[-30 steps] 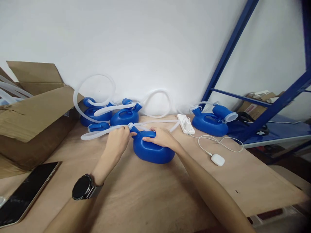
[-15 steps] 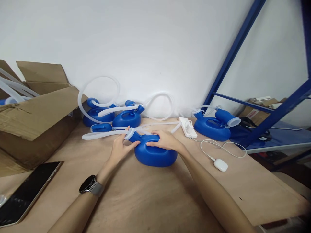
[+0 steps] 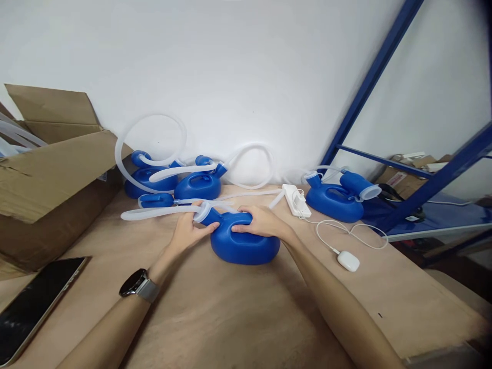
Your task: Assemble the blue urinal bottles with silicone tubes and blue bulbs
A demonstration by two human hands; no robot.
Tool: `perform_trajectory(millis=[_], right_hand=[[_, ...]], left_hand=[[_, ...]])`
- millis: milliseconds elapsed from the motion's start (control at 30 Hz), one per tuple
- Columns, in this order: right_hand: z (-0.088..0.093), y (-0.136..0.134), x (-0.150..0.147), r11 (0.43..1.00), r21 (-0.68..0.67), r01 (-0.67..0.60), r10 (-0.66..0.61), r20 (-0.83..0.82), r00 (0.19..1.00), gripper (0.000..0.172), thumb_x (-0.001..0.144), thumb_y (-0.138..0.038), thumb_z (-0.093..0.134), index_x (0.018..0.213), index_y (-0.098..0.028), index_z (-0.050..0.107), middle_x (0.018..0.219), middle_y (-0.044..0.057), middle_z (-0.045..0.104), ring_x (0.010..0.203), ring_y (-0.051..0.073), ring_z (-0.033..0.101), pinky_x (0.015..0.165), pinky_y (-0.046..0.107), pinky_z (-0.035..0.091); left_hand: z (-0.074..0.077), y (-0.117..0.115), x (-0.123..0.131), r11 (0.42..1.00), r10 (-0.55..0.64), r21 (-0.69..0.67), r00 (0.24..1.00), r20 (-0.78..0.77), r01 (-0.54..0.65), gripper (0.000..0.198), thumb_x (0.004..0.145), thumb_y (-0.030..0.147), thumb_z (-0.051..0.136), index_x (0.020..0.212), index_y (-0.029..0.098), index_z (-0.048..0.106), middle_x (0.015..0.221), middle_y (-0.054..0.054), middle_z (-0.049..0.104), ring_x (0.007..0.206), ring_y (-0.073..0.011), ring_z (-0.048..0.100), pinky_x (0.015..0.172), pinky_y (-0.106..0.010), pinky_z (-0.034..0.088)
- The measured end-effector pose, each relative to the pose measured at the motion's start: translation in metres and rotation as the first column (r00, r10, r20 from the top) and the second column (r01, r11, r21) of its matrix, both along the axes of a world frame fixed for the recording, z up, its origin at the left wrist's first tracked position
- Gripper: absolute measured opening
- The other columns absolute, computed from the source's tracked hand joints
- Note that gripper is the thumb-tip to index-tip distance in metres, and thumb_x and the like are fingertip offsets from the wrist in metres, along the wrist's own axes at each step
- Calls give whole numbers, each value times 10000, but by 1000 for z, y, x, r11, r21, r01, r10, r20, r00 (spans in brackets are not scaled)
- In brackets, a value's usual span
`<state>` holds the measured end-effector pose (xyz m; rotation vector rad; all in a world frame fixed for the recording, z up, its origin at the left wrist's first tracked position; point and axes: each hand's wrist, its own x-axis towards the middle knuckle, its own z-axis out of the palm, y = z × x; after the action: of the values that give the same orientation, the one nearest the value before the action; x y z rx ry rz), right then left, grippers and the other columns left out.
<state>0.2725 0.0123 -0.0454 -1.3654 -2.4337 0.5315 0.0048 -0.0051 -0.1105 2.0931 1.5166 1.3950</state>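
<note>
A blue plastic bottle [image 3: 246,248] with a moulded handle rests on the wooden table in front of me. My right hand [image 3: 259,223] is wrapped round its handle, thumb through the opening. At the neck on the left, my left hand [image 3: 190,230] has its thumb against the blue spout and its fingers behind, partly hidden. A whitish cap [image 3: 202,211] sits on the spout, and a clear ribbed hose [image 3: 154,212] stretches left from beside it. Just behind that hose lies a small blue piece [image 3: 156,200].
More blue bottles with hoses stand by the wall, two at the back left [image 3: 198,186] and one at the right [image 3: 334,202]. An open cardboard box [image 3: 65,174], a phone [image 3: 38,307], a power strip [image 3: 295,201], a white charger [image 3: 348,261] and a blue rack [image 3: 369,87] surround the work area.
The view has shifted slightly, so the box and phone sit further left. Both hands keep their places on the bottle, with the left fingers now more hidden behind the neck.
</note>
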Motion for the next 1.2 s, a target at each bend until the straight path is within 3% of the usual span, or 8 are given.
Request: perform_trajectory(millis=[100,200,433,667,800,933,1100,1200], right_hand=[[1,2,2,999,4,-43,43,-2,999,629,821,-710,753,1233,-236,765,1301,99,768,1219,350,705,1032,428,524],[1,5,5,998,2,-60,60,10,998,688,785,-702,791,1282,-228,749,1326,105,759,1249,359,690,1071,444,504],[3,8,9,991,-14,-136,135,-13,991,576,762,-689,819,1139,-254,792,1200,54,799,1133,322,724,991,400,518],[5,12,11,987,-41,-157,157,2,988,603,734,-689,832,1138,-243,792,1136,48,807,1077,311,731,949,380,523],[4,13,11,991,-44,-129,129,9,992,722,708,-698,844,1247,-224,763,1240,79,788,1168,341,710,1006,406,509],[6,10,10,992,-30,-123,124,24,992,670,752,-713,808,1186,-204,774,1208,95,791,1133,343,715,957,399,515],[9,7,9,991,-5,-134,134,16,991,538,875,-675,714,1123,-202,778,1156,92,794,1089,313,713,952,389,502],[8,8,10,991,-3,-133,133,-6,991,483,998,-630,560,1120,-213,772,1199,83,784,1120,300,696,1001,403,487]], left_hand=[[5,0,-7,982,-158,-106,987,-28,154,856,778,602,781,1499,192,570,1313,-112,765,1266,-361,694,1121,-492,525],[5,-3,-9,972,-184,-154,982,-32,177,888,796,594,777,1558,222,512,1341,-98,756,1298,-355,679,1145,-501,507],[1,-5,1,980,-175,95,984,-1,175,713,781,525,789,1402,204,648,1342,-132,747,1266,-351,693,1149,-503,509],[-4,-7,11,992,-123,33,987,107,120,662,726,500,779,1303,190,678,1247,-121,785,1159,-349,734,1074,-499,553],[-9,-11,19,994,-110,29,978,179,107,748,724,509,768,1371,156,637,1213,-128,786,1119,-337,747,1021,-473,586],[-14,-15,22,996,-91,10,973,211,91,827,746,518,749,1463,146,574,1251,-126,780,1133,-323,749,1032,-447,585],[-13,-25,25,998,57,-11,991,122,-56,788,798,584,700,1442,144,587,1166,-133,802,1039,-331,770,935,-442,606],[3,-38,22,973,172,-139,980,-102,-186,696,868,667,611,1315,136,659,1028,-152,808,903,-355,774,797,-450,596]])
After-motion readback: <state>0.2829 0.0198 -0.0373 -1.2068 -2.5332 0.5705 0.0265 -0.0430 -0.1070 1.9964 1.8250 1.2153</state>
